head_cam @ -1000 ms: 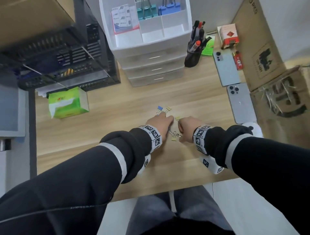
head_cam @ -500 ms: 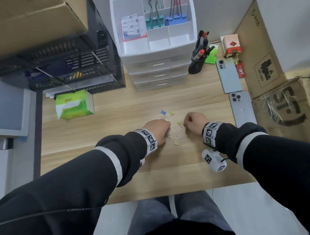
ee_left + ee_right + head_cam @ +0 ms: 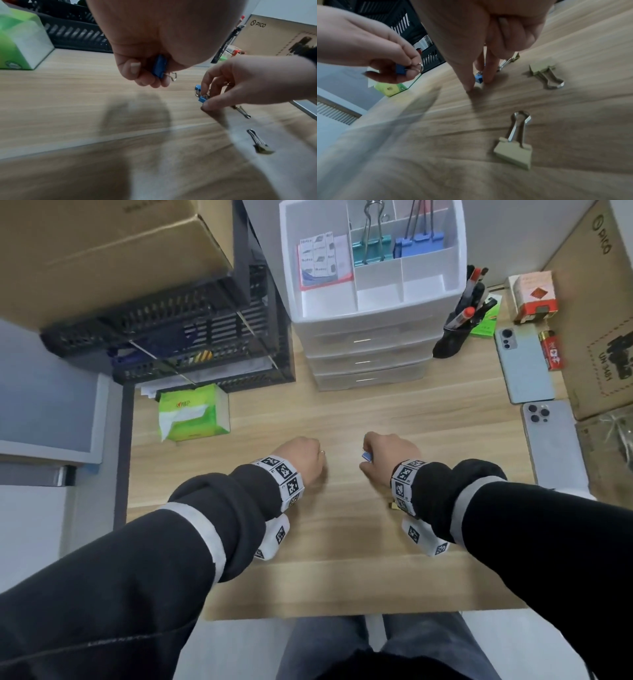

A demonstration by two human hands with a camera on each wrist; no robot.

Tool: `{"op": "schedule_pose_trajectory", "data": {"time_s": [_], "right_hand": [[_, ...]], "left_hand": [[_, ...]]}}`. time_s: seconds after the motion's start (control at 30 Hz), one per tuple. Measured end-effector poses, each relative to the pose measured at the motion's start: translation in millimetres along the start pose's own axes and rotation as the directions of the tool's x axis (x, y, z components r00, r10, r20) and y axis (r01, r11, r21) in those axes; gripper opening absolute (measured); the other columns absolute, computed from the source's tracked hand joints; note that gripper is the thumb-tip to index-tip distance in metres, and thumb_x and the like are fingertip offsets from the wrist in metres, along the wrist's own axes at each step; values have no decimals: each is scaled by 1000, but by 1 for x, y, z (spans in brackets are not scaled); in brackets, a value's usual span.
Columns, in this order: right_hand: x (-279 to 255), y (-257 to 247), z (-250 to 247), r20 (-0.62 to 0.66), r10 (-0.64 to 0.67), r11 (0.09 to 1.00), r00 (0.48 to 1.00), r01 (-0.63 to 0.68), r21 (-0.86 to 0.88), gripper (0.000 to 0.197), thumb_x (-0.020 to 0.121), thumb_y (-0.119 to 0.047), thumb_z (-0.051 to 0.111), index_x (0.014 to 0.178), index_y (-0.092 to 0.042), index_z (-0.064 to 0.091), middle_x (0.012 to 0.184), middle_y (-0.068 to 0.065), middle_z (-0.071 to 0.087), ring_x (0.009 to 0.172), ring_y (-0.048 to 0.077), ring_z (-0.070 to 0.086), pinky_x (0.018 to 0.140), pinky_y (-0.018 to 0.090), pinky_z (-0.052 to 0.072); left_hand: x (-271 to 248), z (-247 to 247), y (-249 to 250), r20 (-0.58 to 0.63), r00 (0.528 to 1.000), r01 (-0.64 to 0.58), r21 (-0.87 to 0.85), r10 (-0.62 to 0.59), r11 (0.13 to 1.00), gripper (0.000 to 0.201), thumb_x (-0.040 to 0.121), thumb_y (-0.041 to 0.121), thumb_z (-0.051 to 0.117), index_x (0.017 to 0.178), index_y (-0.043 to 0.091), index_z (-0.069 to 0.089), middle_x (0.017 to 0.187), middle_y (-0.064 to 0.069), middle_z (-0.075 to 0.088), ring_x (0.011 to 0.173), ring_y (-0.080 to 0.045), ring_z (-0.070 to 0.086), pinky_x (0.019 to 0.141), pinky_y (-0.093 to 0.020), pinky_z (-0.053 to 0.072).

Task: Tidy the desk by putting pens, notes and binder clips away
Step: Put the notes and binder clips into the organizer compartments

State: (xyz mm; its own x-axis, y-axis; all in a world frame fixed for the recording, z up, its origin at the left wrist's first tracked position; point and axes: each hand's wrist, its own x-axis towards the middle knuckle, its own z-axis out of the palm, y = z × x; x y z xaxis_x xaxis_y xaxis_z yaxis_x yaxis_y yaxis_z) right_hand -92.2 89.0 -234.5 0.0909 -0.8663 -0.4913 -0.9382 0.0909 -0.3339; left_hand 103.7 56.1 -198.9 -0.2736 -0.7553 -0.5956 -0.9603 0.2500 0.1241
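Observation:
In the left wrist view my left hand (image 3: 150, 78) is curled round a small blue binder clip (image 3: 159, 67), held just above the wooden desk (image 3: 68, 101). My right hand (image 3: 478, 83) pinches a second blue clip (image 3: 479, 78) that stands on the desk. Three gold clips (image 3: 513, 150) (image 3: 542, 73) (image 3: 510, 60) lie loose around the right hand. In the head view both hands (image 3: 317, 455) (image 3: 366, 450) sit mid-desk, a little apart, with only a blue corner (image 3: 366, 456) showing under the right one.
A white drawer organiser (image 3: 373, 313) stands at the back, its top tray holding large teal and blue clips and a notepad. A black pen holder (image 3: 455, 337) stands to its right. Two phones (image 3: 551, 446), a green tissue box (image 3: 191, 412), a black rack and cardboard boxes line the sides.
The hands have drawn apart. My left hand now holds a blue clip off the desk, and my right hand has shifted from a gold clip onto another blue one.

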Motion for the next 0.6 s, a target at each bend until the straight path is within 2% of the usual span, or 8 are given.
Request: {"op": "schedule_pose_trajectory", "data": {"time_s": [0.13,0.23,0.37,0.47,0.53,0.6], "right_hand": [[-1,9,5,14,-87,994,996,88,-71,18,94,-33,52,109,-27,59,101,1,66,87,27,63,68,31,46],[-6,17,6,41,-139,983,990,142,-116,21,97,-31,49,111,-27,63,106,1,66,94,26,63,69,30,43],[-15,28,4,32,-162,979,986,165,-119,21,96,-27,51,110,-28,66,109,-2,64,94,24,64,74,32,51],[-18,34,6,40,-165,980,986,168,-104,26,93,-20,54,111,-34,67,111,-3,59,87,25,64,67,28,46],[-19,40,5,37,-172,982,984,174,-70,27,94,-21,53,111,-36,69,113,-2,56,86,25,64,66,28,43],[-22,48,0,31,-183,983,983,184,-20,26,96,-26,52,113,-35,71,117,-3,56,92,24,64,71,28,42]], "left_hand": [[12,-5,14,18,1000,-3,-61,4,998,34,103,16,35,122,5,61,121,-17,65,107,-35,62,89,-37,50],[25,-9,29,32,998,-44,-76,46,996,34,98,13,37,124,10,59,124,-12,65,110,-33,62,95,-40,50],[40,-13,54,55,995,-83,-53,86,995,30,98,23,42,122,11,56,115,-10,66,98,-30,64,88,-41,53],[48,-11,68,91,988,-121,-13,121,993,31,96,29,50,122,13,52,109,-7,64,90,-28,60,80,-37,52],[52,-9,75,118,977,-186,39,180,982,36,94,29,56,126,14,47,110,-7,64,92,-29,62,80,-41,54],[55,-7,81,150,949,-296,118,278,948,45,91,23,60,132,18,43,114,-9,62,97,-32,63,81,-44,55]]}}
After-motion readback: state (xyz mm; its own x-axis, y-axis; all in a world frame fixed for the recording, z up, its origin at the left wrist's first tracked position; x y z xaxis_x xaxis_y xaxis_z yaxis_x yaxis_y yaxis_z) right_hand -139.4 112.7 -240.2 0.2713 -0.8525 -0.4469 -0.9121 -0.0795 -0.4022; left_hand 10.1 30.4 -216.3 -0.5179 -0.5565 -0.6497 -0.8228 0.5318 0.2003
